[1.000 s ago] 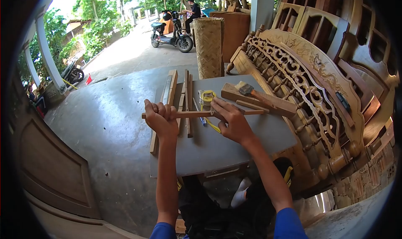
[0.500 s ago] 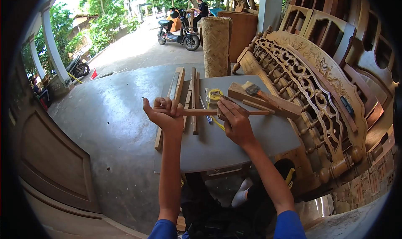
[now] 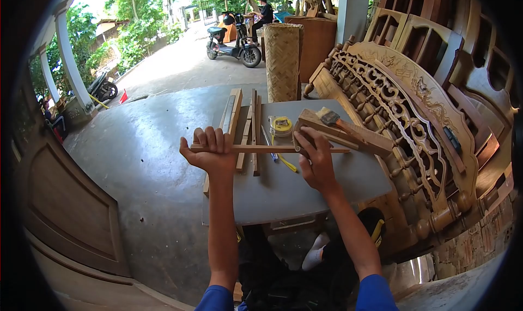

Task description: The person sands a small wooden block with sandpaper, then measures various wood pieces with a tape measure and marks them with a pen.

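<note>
A thin wooden strip (image 3: pixel 256 148) lies crosswise above the table, roughly level. My left hand (image 3: pixel 210 150) wraps its fingers round the strip's left end, palm up. Farther right, my right hand (image 3: pixel 316 157) presses a folded brown sheet that looks like sandpaper (image 3: pixel 298 143) around the strip. The strip's right tip sticks out past my right fingers. Just behind that hand are a yellow tape measure (image 3: pixel 281 125) and a paintbrush (image 3: pixel 330 118), the brush resting on a thick wooden block (image 3: pixel 376 142). A blue pen (image 3: pixel 273 154) lies under the strip.
On the grey table (image 3: pixel 261 202), several wooden strips (image 3: pixel 254 109) and a metal ruler (image 3: pixel 225 115) lie at the left. A woven bamboo roll (image 3: pixel 282 63) stands behind. Carved wooden panels (image 3: pixel 403 87) lean at the right. A scooter (image 3: pixel 231 44) and another person (image 3: pixel 265 14) are farther back.
My right hand has slid to the right along the strip with the sandpaper. My left fingers have curled further round the strip, and its left end has shifted slightly left.
</note>
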Demonstrator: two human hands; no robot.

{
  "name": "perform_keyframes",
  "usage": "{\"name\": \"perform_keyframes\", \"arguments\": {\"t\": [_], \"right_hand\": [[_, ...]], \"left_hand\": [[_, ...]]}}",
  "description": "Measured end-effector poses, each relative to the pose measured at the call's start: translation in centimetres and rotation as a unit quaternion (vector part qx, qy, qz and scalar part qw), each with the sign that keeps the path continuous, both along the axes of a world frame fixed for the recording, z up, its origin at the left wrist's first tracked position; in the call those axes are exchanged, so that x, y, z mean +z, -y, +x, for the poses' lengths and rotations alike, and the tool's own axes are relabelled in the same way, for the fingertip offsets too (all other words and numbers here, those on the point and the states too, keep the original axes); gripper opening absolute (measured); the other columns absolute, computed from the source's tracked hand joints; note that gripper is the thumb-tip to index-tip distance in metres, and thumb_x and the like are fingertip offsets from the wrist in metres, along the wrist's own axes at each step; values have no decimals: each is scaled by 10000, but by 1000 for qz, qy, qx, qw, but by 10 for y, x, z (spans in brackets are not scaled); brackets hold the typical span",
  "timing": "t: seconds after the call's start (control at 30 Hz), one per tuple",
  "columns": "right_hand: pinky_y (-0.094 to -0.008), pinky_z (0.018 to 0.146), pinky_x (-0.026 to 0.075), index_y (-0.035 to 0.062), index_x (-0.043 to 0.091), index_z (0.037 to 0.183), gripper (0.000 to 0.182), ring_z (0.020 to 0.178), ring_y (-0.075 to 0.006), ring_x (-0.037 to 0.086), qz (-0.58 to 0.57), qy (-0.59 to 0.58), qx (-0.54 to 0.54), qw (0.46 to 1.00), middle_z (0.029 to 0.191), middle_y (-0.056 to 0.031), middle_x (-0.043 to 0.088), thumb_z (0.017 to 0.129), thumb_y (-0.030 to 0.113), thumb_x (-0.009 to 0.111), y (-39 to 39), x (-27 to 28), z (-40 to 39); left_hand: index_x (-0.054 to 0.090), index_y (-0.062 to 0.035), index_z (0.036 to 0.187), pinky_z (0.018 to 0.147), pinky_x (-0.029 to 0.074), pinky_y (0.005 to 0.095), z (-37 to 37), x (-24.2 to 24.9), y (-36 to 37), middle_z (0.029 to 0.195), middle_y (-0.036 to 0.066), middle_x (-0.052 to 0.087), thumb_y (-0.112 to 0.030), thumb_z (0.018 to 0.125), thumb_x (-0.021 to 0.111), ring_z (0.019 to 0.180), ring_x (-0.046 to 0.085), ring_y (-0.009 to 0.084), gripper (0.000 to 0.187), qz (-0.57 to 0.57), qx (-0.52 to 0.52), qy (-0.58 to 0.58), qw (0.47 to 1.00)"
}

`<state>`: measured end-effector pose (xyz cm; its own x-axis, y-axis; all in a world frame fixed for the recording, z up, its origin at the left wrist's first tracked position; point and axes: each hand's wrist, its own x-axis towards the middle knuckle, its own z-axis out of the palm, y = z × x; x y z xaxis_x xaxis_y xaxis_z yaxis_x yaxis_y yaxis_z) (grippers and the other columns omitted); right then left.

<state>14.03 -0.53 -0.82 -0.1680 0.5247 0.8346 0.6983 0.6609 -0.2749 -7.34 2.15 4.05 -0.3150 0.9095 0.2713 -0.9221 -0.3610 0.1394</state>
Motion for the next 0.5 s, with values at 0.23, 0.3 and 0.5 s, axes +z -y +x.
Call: {"name": "perform_keyframes", "arguments": {"t": [0.23,0.3,0.5], "right_hand": [[-370,876,408,68,587,1115,539,1041,-325,473,-131,-123,-3,984,1131,-165,459,594,-60,540,-4,6,-14],[-376,844,420,67,591,1117,542,1005,-326,478,-161,-95,-40,982,1083,-166,467,596,-66,515,-4,13,-12],[-384,868,394,51,599,1099,526,979,-330,477,-286,25,-137,948,1021,-162,472,604,-90,496,1,38,-20]], "left_hand": [[239,-143,535,313,131,243,4,4,6,404,-12,213,-527,827,332,330,140,84,491,81,-2,-90,993],[234,-144,535,314,125,241,5,3,8,398,-11,217,-531,826,330,328,135,82,494,93,-13,-85,992],[237,-143,542,314,128,243,5,4,9,402,-11,214,-537,826,329,332,141,82,495,76,6,-110,991]]}}
